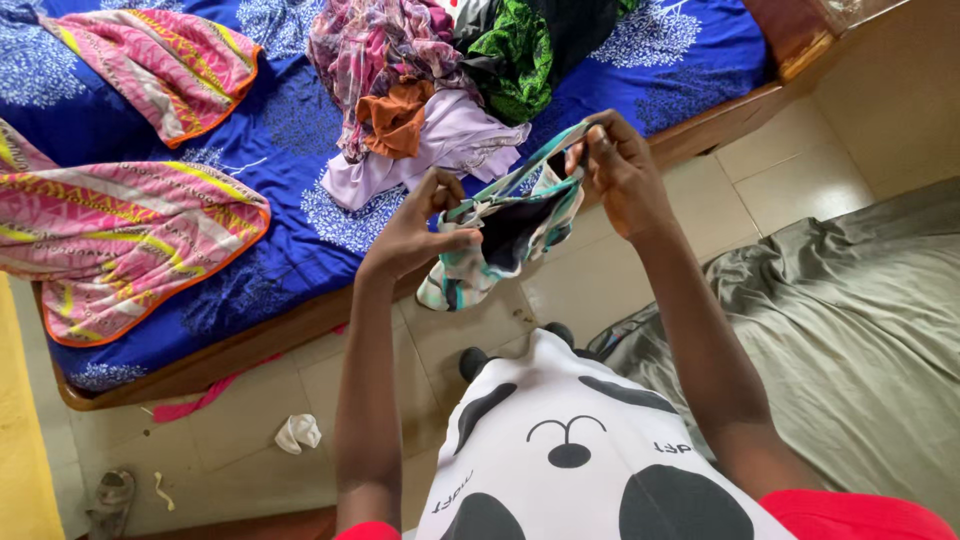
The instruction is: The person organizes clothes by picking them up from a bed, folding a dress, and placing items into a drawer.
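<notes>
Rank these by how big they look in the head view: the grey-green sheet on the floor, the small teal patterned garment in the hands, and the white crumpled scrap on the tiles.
1. Grey-green sheet, largest by far.
2. Teal patterned garment, held up between the left hand and right hand; it is nearer the camera, so it looks bigger than it is.
3. White crumpled scrap, smallest.

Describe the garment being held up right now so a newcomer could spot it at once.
Start at the bed with the blue patterned sheet, then look off its near edge, above the tiled floor. There the left hand and right hand stretch a small teal, white and dark patterned garment between them. Unlike the clothes heaped on the bed, it hangs in mid-air.
</notes>
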